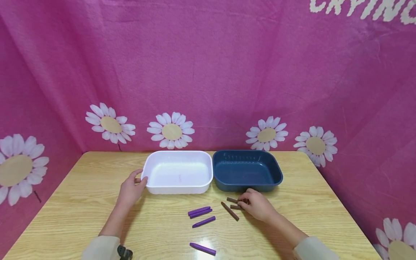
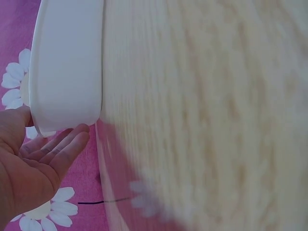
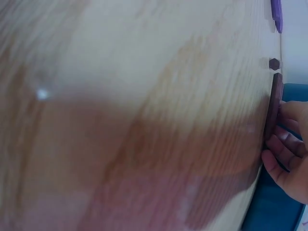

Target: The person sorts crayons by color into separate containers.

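My left hand point(image 1: 131, 189) holds the left end of a white plastic tray point(image 1: 178, 190), thumb over the rim and fingers against the outer wall. In the left wrist view, those fingers lie along the tray's side. In front of a dark blue tray point(image 1: 247, 187), my right hand point(image 1: 256, 206) has its fingertips at the right ends of two brown crayons point(image 1: 232, 199). It pinches one brown crayon point(image 3: 274, 106), whose far end the fingers partly hide. Another brown crayon point(image 1: 230, 211) lies slanted just left of the hand.
Several purple crayons point(image 1: 203, 221) lie on the wooden table point(image 1: 156, 231) left of the brown ones, one purple crayon point(image 1: 203, 249) nearer the front edge. The two trays stand side by side at the back. Behind them hangs a pink cloth point(image 1: 208, 72) with daisies.
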Available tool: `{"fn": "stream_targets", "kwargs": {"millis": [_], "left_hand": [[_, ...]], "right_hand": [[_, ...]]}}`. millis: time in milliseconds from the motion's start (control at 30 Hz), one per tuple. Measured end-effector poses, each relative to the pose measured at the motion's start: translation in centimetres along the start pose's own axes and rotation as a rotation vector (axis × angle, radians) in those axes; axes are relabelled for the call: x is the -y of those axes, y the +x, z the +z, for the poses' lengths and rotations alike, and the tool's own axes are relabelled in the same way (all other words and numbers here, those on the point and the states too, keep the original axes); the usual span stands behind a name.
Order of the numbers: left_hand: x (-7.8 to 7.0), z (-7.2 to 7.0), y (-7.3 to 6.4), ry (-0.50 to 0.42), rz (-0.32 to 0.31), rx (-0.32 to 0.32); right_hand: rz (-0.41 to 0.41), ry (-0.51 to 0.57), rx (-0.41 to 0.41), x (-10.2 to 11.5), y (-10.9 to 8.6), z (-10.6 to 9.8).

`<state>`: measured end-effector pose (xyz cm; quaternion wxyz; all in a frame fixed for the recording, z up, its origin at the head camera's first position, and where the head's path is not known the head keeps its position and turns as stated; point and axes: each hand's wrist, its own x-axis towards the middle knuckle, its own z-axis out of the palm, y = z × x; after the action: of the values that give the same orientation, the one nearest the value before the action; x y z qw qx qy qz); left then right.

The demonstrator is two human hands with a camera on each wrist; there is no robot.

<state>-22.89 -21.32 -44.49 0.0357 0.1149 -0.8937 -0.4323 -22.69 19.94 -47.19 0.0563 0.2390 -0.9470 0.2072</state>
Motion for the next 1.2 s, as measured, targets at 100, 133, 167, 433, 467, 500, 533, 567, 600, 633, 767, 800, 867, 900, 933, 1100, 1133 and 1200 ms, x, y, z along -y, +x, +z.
{"fn": "stream_targets", "kwargs": {"millis": [100, 133, 167, 433, 467, 500, 533, 567, 600, 633, 767, 800, 867, 900, 933, 1100, 1133, 1200], "left_hand": [[0.0, 0.1, 0.0, 0.002, -0.004, 0.003], [0.0, 0.1, -0.1, 0.002, -0.006, 0.005], [0.0, 0.1, -0.1, 0.003, -0.009, 0.007], [0.0, 0.3, -0.2, 0.007, -0.015, -0.001], [0.0, 0.3, -0.2, 0.008, -0.013, -0.004], [0.0, 0.3, -0.2, 0.007, -0.012, -0.007], [0.0, 0.3, -0.2, 0.008, -0.011, -0.008], [0.0, 0.3, -0.2, 0.008, -0.012, -0.009], [0.0, 0.3, -0.2, 0.007, -0.013, -0.008], [0.0, 0.3, -0.2, 0.006, -0.016, -0.008], [-0.2, 0.3, -0.1, 0.006, -0.020, -0.004], [-0.2, 0.3, -0.1, 0.007, -0.018, -0.005], [-0.2, 0.3, -0.1, 0.008, -0.016, -0.007], [-0.2, 0.3, 0.0, 0.008, -0.015, -0.008], [-0.2, 0.3, 0.0, 0.008, -0.015, -0.010], [-0.4, 0.3, -0.1, 0.003, -0.021, -0.013], [-0.4, 0.3, -0.1, 0.001, -0.021, -0.013], [-0.4, 0.4, -0.1, -0.001, -0.023, -0.014]], "right_hand": [[0.004, -0.006, -0.006, 0.0, -0.1, 0.0], [0.004, -0.007, -0.007, 0.0, -0.1, 0.0], [0.007, -0.007, -0.008, 0.0, -0.2, -0.1], [-0.042, -0.009, -0.048, 0.3, -0.5, -1.1], [-0.053, -0.012, -0.052, 0.3, -0.5, -1.2], [-0.059, -0.015, -0.055, 0.4, -0.5, -1.4], [-0.061, -0.014, -0.054, 0.5, -0.5, -1.5], [-0.066, -0.015, -0.055, 0.5, -0.5, -1.7], [-0.070, -0.015, -0.053, 0.5, -0.5, -1.8], [-0.075, -0.012, -0.052, 0.6, -0.5, -2.0], [-0.090, -0.010, -0.040, 0.8, -0.3, -2.6], [-0.089, -0.010, -0.035, 0.9, -0.3, -2.7], [-0.092, -0.007, -0.026, 1.1, -0.2, -3.0], [-0.091, -0.005, -0.022, 1.2, -0.1, -3.2], [-0.090, -0.004, -0.018, 1.4, -0.1, -3.3], [-0.108, -0.012, -0.024, 1.9, 0.3, -3.6], [-0.114, -0.016, -0.024, 2.0, 0.4, -3.7], [-0.124, -0.025, -0.026, 2.1, 0.5, -3.8]]}}
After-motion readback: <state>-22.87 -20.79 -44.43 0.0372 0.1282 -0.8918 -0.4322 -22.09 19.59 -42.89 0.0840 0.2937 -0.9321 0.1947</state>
